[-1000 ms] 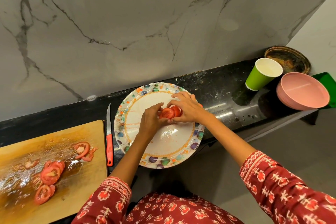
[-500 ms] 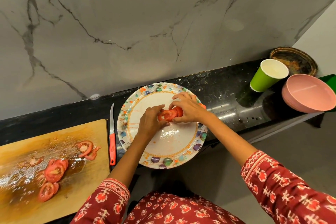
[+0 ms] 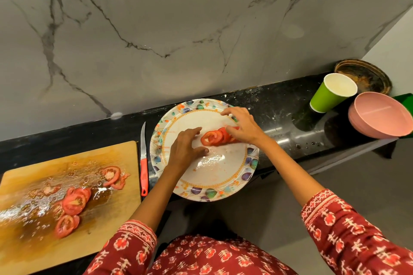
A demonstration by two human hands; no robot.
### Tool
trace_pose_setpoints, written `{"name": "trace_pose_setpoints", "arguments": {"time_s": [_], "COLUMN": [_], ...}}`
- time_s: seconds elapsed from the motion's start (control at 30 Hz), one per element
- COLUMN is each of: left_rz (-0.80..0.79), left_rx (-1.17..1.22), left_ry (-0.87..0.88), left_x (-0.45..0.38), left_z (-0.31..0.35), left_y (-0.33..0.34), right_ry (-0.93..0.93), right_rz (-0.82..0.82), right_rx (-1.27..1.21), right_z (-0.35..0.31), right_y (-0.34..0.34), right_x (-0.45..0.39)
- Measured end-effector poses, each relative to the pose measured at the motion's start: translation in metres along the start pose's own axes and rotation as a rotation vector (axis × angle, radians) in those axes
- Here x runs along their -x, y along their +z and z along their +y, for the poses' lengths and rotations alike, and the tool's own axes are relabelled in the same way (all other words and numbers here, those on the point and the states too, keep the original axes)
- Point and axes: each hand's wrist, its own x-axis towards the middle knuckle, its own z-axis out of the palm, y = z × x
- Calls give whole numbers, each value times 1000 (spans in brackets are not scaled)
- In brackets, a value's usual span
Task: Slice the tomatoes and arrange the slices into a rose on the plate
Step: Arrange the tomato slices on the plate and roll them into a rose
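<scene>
Right hand [image 3: 242,128] pinches the 3 o'clock end of the overlapped slices [image 3: 218,137], left hand [image 3: 184,148] relaxed at 9; keep your overlaps even before rolling.

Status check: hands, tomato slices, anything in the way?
Left hand open, resting on the floral-rimmed plate. Right hand pinching the overlapped row of red tomato slices. More slices wait on the wooden cutting board. Nothing obstructing.

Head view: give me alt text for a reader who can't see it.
Both hands work a row of overlapping tomato slices on a floral plate: right hand on them, left hand beside. More slices lie on a wet cutting board, with a knife between.
</scene>
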Motion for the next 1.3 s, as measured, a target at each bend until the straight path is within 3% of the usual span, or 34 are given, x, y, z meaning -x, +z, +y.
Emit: {"name": "trace_pose_setpoints", "arguments": {"time_s": [0.13,0.43,0.77,0.97,1.07,1.3], "left_rz": [81,269,470,480,484,486], "left_rx": [47,75,-14,45,76,140], "left_ry": [30,30,-109,-206,-195,-226], "left_x": [18,85,178,209,213,222], "left_z": [-12,-65,-166,-219,-227,-221], "left_y": [-13,-83,-167,-195,-200,-191], "right_ry": [-50,-181,-293,-319,-358,-389], "right_rz": [71,11,-32,-96,-185,-316], "right_rx": [-29,-41,-2,-1,74,521], "right_z": [-18,-103,-180,-224,-245,-275], "right_y": [15,92,181,216,238,261], "right_x": [8,20,27,24,24,21]}}
